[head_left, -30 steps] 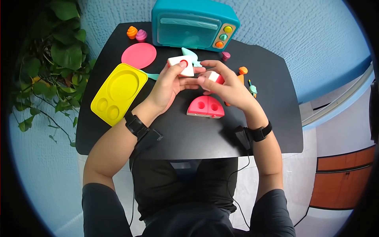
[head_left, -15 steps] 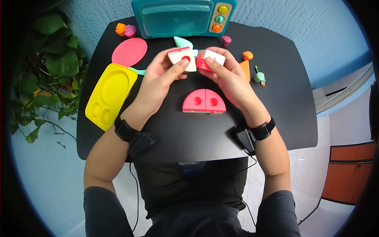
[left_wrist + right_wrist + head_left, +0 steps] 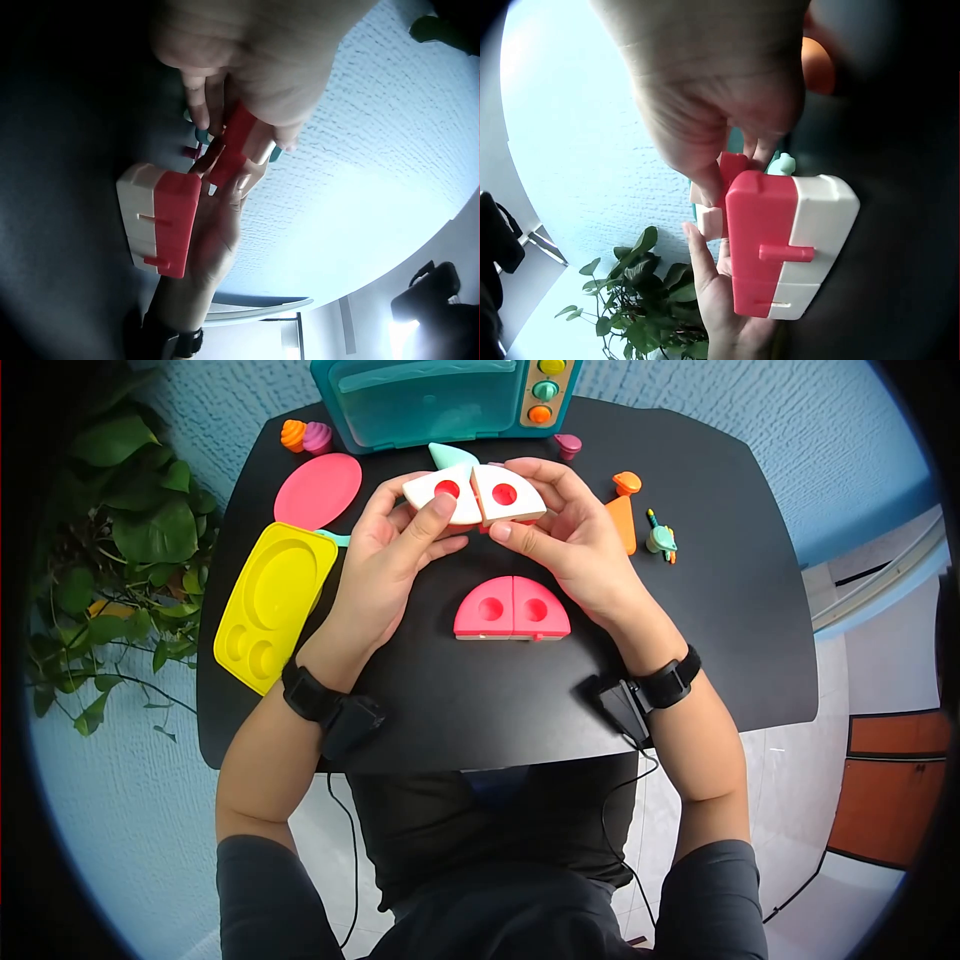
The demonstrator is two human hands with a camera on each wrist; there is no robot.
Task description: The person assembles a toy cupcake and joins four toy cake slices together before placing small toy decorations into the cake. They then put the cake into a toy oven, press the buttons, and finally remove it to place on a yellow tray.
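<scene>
My left hand pinches a wedge-shaped toy cake slice, white face up with a round red hollow, thumb at the hollow's edge. A matching cake slice is gripped by my right hand, thumb along its near edge. The two slices are side by side above the table, straight edges facing each other, a narrow gap showing between them. Below them on the table sits a half-round toy cake of two joined slices, pink on top with two hollows. Its pink-and-white flat side, with a peg, shows in the right wrist view.
A teal toy oven stands at the back. On the left are a yellow tray, a pink plate and toy cupcakes. An orange wedge and a small mint toy lie on the right.
The hands have brought their slices together. The right-hand slice has been turned so its white face with the hollow is up. The head view has shifted slightly.
</scene>
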